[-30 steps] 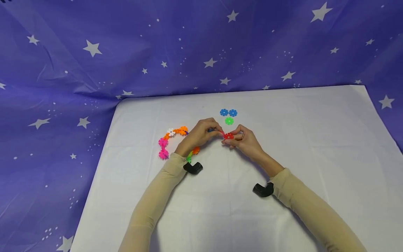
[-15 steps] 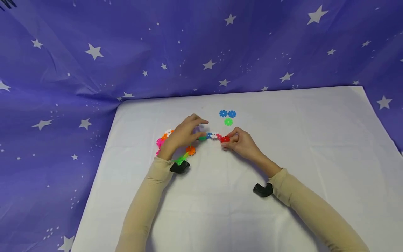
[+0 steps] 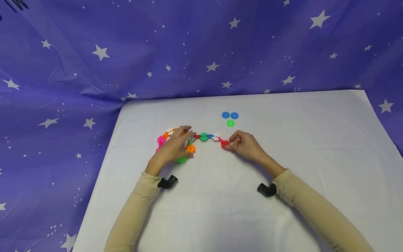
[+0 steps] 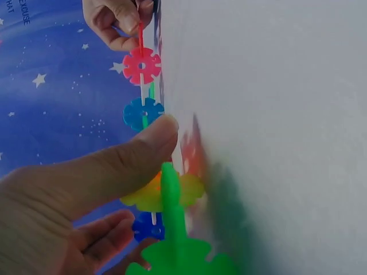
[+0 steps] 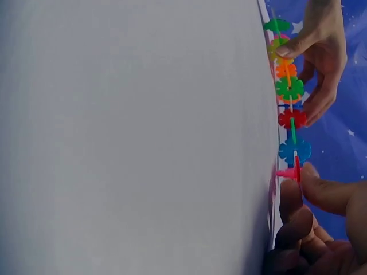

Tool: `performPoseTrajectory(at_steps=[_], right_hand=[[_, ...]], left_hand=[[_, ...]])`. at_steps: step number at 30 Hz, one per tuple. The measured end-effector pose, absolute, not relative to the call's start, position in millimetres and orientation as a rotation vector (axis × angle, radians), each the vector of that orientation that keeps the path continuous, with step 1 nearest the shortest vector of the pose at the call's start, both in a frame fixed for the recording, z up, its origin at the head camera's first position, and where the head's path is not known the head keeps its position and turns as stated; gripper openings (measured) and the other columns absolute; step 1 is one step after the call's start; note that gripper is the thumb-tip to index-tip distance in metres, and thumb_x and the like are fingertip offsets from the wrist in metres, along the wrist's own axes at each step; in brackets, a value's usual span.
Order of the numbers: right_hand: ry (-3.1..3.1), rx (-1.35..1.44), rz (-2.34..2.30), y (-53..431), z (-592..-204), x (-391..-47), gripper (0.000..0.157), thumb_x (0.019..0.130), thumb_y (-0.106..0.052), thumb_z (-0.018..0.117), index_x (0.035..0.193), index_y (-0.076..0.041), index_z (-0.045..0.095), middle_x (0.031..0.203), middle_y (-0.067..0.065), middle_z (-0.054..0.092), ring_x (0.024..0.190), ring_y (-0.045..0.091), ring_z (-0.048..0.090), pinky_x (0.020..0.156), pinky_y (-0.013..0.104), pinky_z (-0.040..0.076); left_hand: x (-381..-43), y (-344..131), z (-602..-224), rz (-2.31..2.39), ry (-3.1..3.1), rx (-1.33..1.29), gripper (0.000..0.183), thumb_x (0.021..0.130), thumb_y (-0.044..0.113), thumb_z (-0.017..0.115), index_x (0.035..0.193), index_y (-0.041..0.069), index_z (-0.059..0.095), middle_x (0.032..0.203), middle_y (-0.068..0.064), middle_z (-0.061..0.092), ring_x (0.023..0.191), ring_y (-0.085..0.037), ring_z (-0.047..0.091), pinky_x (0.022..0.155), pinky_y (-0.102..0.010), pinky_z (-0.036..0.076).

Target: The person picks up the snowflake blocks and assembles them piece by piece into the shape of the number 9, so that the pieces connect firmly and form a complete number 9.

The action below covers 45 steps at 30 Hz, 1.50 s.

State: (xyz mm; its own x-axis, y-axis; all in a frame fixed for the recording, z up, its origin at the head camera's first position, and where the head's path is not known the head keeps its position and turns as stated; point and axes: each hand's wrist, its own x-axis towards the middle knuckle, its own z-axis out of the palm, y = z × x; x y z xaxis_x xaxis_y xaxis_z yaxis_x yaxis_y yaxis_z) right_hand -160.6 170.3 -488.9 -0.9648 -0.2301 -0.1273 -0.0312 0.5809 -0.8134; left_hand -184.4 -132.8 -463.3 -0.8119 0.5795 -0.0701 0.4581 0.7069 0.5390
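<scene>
A chain of notched plastic flower discs (image 3: 204,137) in many colours curves across the white table, each slotted into its neighbour. My right hand (image 3: 247,145) pinches the red disc (image 3: 225,144) at the chain's right end between thumb and fingertips. Over the chain's looped left part lies my left hand (image 3: 172,145), fingers and thumb spread apart. Its thumb is by the orange disc (image 3: 190,148), while the fingertips reach near the dark red disc (image 3: 197,137). In the left wrist view the thumb overlaps a yellow disc (image 4: 192,192). Part of the loop is hidden under this hand.
Two loose blue discs (image 3: 225,114) and a loose light green disc (image 3: 231,123) lie on the white tablecloth (image 3: 283,126) behind the chain. A purple star-print cloth (image 3: 176,45) hangs behind and left of the table. Black curved pieces (image 3: 267,190) sit at both wrists.
My left hand has left the red end of the chain and moved left and down onto the loop. My right hand keeps the red disc and has lowered it slightly, with the chain stretched out.
</scene>
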Motion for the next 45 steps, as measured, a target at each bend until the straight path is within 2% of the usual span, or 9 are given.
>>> performPoseTrajectory(at_steps=[5,9,13,16,19,23,29,37,45], right_hand=[[2.626,-0.352,-1.326,183.0,-487.6,-173.9,0.023,0.086,-0.013,0.075,0.104,-0.004,0.065,0.078,0.005,0.064,0.066,0.017,0.053,0.06,0.026,0.042],[2.708,-0.539,-1.236,201.7,-485.7,-203.0,0.034,0.084,-0.017,0.079,0.113,-0.005,0.065,0.106,0.011,0.066,0.093,0.027,0.057,0.082,0.038,0.047],[2.709,-0.727,-1.045,215.7,-489.5,-234.6,0.056,0.085,-0.023,0.077,0.135,-0.008,0.056,0.144,0.016,0.049,0.133,0.037,0.04,0.112,0.054,0.028],[2.664,-0.764,-0.911,219.8,-491.1,-248.1,0.067,0.087,-0.026,0.075,0.147,-0.014,0.046,0.158,0.014,0.032,0.145,0.039,0.022,0.116,0.061,0.014],[2.663,-0.763,-0.78,220.4,-489.6,-253.4,0.067,0.089,-0.029,0.073,0.149,-0.018,0.043,0.161,0.012,0.025,0.148,0.04,0.015,0.114,0.062,0.012],[2.71,-0.807,-0.695,219.8,-486.1,-256.0,0.055,0.091,-0.027,0.07,0.142,-0.018,0.053,0.159,0.014,0.029,0.146,0.042,0.018,0.11,0.063,0.018],[2.768,-0.819,-0.706,219.0,-481.6,-252.2,0.031,0.089,-0.019,0.073,0.119,-0.015,0.07,0.146,0.016,0.047,0.137,0.04,0.036,0.11,0.061,0.026],[2.866,-0.789,-0.699,217.8,-484.2,-242.2,0.022,0.084,-0.022,0.079,0.101,-0.012,0.069,0.131,0.016,0.046,0.123,0.036,0.042,0.105,0.055,0.034],[2.89,-0.605,-0.714,216.4,-482.4,-216.0,0.023,0.088,-0.024,0.075,0.096,-0.012,0.057,0.078,0.003,0.055,0.071,0.019,0.048,0.066,0.035,0.04]], left_hand=[[-185.6,-135.1,-464.7,0.757,2.65,0.858,0.075,0.076,0.023,0.086,0.141,0.013,0.051,0.155,-0.011,0.031,0.142,-0.03,0.029,0.111,-0.054,0.035],[-185.1,-136.3,-464.3,0.749,2.647,0.877,0.074,0.076,0.022,0.086,0.141,0.013,0.051,0.154,-0.011,0.032,0.142,-0.03,0.029,0.112,-0.053,0.034],[-183.9,-139.4,-465.7,0.749,2.65,0.863,0.073,0.076,0.021,0.086,0.14,0.012,0.052,0.154,-0.011,0.033,0.142,-0.03,0.029,0.112,-0.053,0.035],[-183.6,-140.9,-468.0,0.767,2.644,0.859,0.072,0.076,0.021,0.086,0.139,0.013,0.053,0.154,-0.01,0.033,0.142,-0.029,0.03,0.112,-0.053,0.035],[-183.9,-140.6,-468.4,0.774,2.647,0.878,0.07,0.077,0.021,0.085,0.139,0.013,0.053,0.153,-0.01,0.034,0.141,-0.029,0.03,0.112,-0.052,0.036],[-186.2,-139.8,-465.3,0.748,2.675,0.908,0.07,0.077,0.021,0.085,0.139,0.012,0.053,0.153,-0.011,0.035,0.14,-0.029,0.031,0.112,-0.053,0.034],[-187.5,-130.9,-457.7,0.696,2.728,0.97,0.071,0.078,0.024,0.084,0.141,0.015,0.052,0.15,-0.014,0.04,0.138,-0.032,0.035,0.112,-0.056,0.031],[-195.4,-88.5,-451.7,0.663,2.674,1.119,0.064,0.08,0.027,0.082,0.137,0.013,0.057,0.136,-0.008,0.054,0.127,-0.026,0.046,0.107,-0.043,0.036],[-206.7,-61.2,-464.1,0.651,2.62,1.196,0.057,0.08,0.032,0.082,0.13,0.014,0.063,0.128,-0.003,0.06,0.123,-0.021,0.049,0.105,-0.042,0.03]])
